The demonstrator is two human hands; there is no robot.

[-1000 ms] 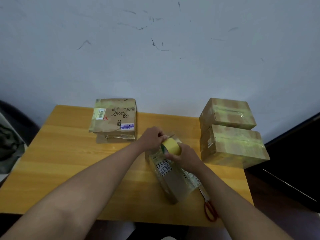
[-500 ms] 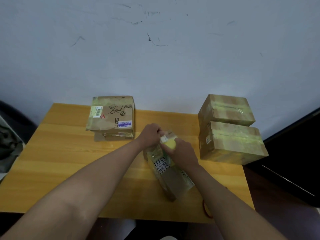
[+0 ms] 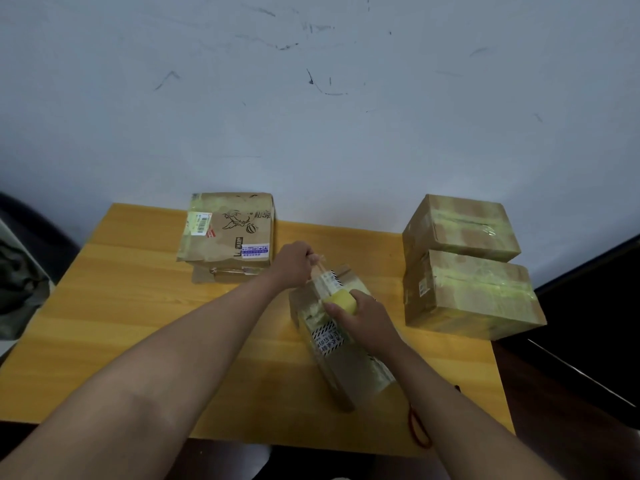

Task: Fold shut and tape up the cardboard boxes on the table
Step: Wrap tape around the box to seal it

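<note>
A small cardboard box [image 3: 341, 362] with a striped label lies in the middle of the wooden table [image 3: 138, 323]. My right hand [image 3: 367, 318] grips a yellow tape roll [image 3: 341, 302] on top of the box. My left hand [image 3: 294, 263] pinches the free end of the tape strip [image 3: 320, 270] at the box's far end. The strip runs between the two hands over the box.
Flattened cardboard boxes [image 3: 227, 233] are stacked at the back left. Two taped boxes [image 3: 464, 268] stand at the right edge. Red-handled scissors [image 3: 417, 427] lie near the front right, partly under my right forearm. A dark chair [image 3: 24, 278] is left of the table.
My right hand has drawn the tape roll toward me along the box top, lengthening the strip. My left hand stays at the far end, holding the tape end.
</note>
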